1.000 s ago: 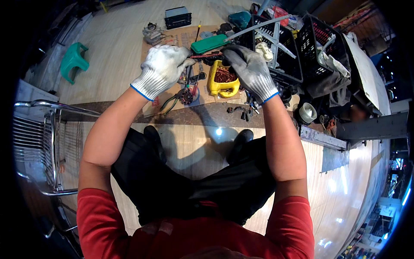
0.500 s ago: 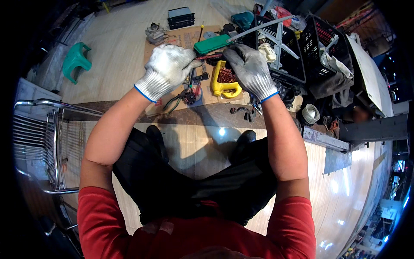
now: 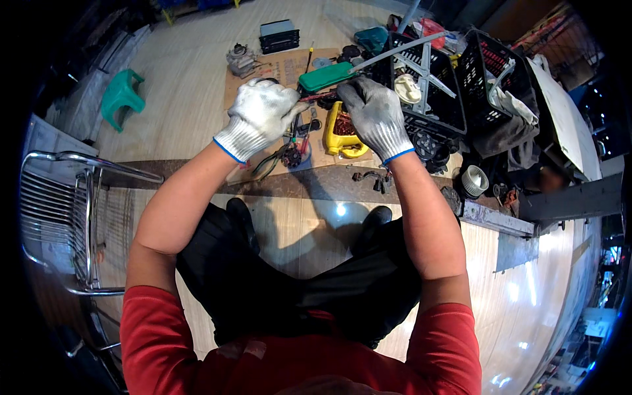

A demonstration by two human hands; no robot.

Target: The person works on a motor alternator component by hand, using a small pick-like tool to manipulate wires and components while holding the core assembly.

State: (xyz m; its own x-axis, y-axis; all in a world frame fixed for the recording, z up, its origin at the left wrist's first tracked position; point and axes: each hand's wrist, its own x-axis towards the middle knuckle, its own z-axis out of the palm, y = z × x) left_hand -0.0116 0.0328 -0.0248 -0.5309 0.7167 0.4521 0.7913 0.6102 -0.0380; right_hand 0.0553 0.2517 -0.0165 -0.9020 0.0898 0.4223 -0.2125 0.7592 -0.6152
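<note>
Both my hands wear white knitted gloves with blue cuffs, the right one greyed over its fingers. My left hand is closed, thumb and fingers pinched together. Opposite it, my right hand is also closed, fingers pointing inward. A thin dark-red piece shows between the fingertips; its kind and what each hand grips are not clear. Just beyond lies a green oblong block with a long grey metal bar. Below the right hand stands a cut-open yellow jug holding copper-coloured bits. Green-handled pliers lie nearer me.
Cardboard lies under the tools and parts. A yellow-tipped screwdriver and a metal part are at the back. Black crates fill the right side, near a white ribbed wheel. A green stool and metal chair stand left.
My left hand has shifted slightly right and down, and my right hand slightly down. Both remain closed. The whole view has also moved a little.
</note>
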